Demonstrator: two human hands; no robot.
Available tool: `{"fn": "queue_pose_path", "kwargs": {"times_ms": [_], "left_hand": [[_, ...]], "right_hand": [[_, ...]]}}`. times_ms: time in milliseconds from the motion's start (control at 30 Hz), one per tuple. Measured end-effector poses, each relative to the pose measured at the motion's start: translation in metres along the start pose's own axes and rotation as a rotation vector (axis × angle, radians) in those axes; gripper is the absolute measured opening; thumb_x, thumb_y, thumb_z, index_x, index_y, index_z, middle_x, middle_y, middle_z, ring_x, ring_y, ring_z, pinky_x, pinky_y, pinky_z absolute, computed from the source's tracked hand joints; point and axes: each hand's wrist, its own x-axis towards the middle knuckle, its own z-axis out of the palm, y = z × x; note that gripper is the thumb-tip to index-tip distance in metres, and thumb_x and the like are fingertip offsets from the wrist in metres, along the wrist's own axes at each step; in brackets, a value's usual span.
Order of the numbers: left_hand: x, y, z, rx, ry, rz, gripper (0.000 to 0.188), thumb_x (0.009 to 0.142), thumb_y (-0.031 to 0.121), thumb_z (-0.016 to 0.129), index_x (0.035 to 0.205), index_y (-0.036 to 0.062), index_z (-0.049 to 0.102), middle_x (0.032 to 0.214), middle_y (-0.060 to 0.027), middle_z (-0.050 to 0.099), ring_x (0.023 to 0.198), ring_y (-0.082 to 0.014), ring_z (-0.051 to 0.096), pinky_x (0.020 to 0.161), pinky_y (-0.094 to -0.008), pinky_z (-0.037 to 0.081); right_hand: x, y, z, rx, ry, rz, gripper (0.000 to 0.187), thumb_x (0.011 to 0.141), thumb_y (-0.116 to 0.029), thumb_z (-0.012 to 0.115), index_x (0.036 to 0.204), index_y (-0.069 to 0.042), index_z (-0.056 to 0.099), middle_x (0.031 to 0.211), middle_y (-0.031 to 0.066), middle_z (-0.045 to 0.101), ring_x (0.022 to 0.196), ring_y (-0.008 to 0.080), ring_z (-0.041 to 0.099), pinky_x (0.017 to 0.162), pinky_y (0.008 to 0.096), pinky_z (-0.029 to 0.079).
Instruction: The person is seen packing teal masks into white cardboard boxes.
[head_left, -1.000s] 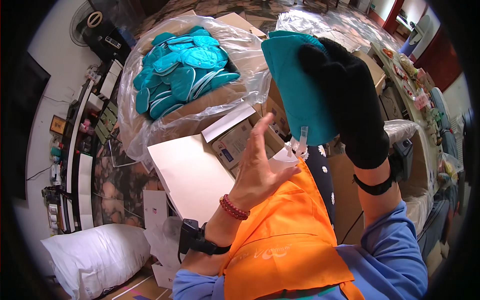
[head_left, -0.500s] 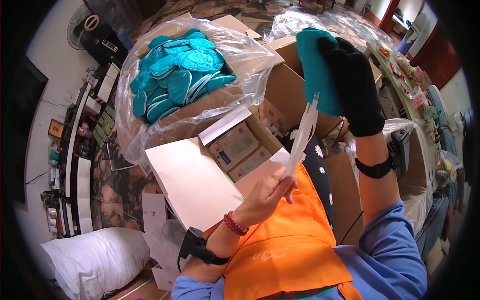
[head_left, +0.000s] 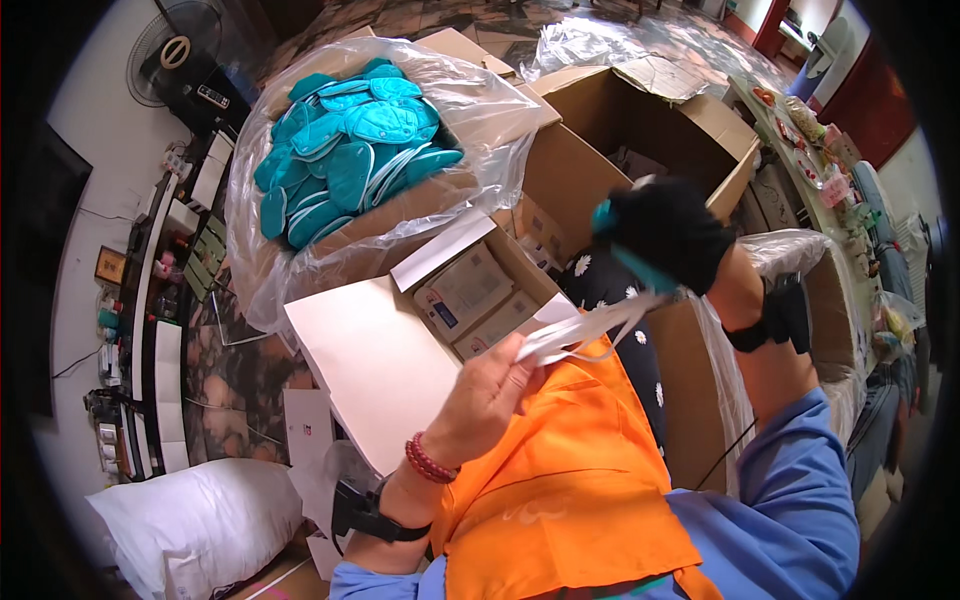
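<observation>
While pinching white strips (head_left: 575, 335) in the left hand (head_left: 485, 395), gripping a teal pad (head_left: 640, 267) in the blurred, gloved right hand (head_left: 670, 235), near an open carton (head_left: 570, 168), with mottled floor (head_left: 225, 345) and white wall (head_left: 102, 122) leftward.

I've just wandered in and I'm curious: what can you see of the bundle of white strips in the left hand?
The white strips are thin and narrow, and look like soft plastic or ribbon. Several run together, with one loose strand bowing below the rest. One end is gripped between the thumb and fingers of the left hand; from there they slant up to the right, over the orange apron, toward the teal piece in the black-gloved right hand. Blur hides whether they join it.
</observation>
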Motion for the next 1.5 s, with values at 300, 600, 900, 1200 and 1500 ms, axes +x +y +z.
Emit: {"fn": "queue_pose_path", "kwargs": {"times_ms": [300,600,900,1200,1500], "left_hand": [[0.019,-0.005,0.009,-0.096,-0.003,0.038,0.032,0.107,0.029,0.044,0.09,0.005,0.056,0.066,0.0021,0.049,0.058,-0.0075,0.047,0.053,-0.0232,0.039],[0.028,-0.011,-0.003,1.102,0.355,0.446,0.012,0.098,0.015,0.057,0.091,0.0055,0.055,0.077,-0.0104,0.058,0.066,-0.0304,0.06,0.059,-0.0355,0.051],[0.022,-0.024,0.012,0.395,0.238,0.095,0.026,0.102,0.024,0.051,0.106,-0.0015,0.058,0.081,-0.019,0.066,0.069,-0.0314,0.066,0.06,-0.0343,0.05],[0.056,-0.096,0.03,0.208,0.207,-0.133,0.032,0.105,0.025,0.043,0.114,-0.0019,0.058,0.075,-0.0073,0.062,0.063,-0.0133,0.059,0.056,-0.027,0.048],[0.099,-0.102,0.065,-0.304,0.215,-0.189,0.033,0.104,0.03,0.046,0.098,0.0009,0.061,0.07,-0.0067,0.06,0.058,-0.0168,0.057,0.055,-0.0309,0.046]], "right_hand": [[-0.055,-0.076,0.039,1.165,-0.507,-0.122,0.03,0.094,-0.021,0.06,0.116,0.0,0.06,0.1,0.0177,0.066,0.085,0.0262,0.063,0.079,0.0373,0.048],[-0.032,-0.093,0.056,0.937,-0.074,0.057,0.044,0.102,-0.042,0.05,0.089,-0.004,0.068,0.073,0.0198,0.064,0.068,0.0337,0.063,0.066,0.0353,0.05],[-0.01,-0.09,0.089,0.578,-0.051,-0.01,0.028,0.09,-0.034,0.065,0.091,-0.006,0.07,0.076,0.0158,0.065,0.07,0.031,0.063,0.065,0.0372,0.047],[-0.008,-0.093,0.085,0.316,0.011,0.399,0.017,0.081,-0.021,0.066,0.08,-0.005,0.071,0.076,0.0197,0.066,0.076,0.0349,0.067,0.067,0.04,0.051],[-0.024,-0.045,0.108,0.369,0.046,0.545,0.022,0.078,-0.023,0.065,0.088,-0.005,0.072,0.083,0.0201,0.068,0.08,0.0387,0.067,0.073,0.0428,0.054]]}}
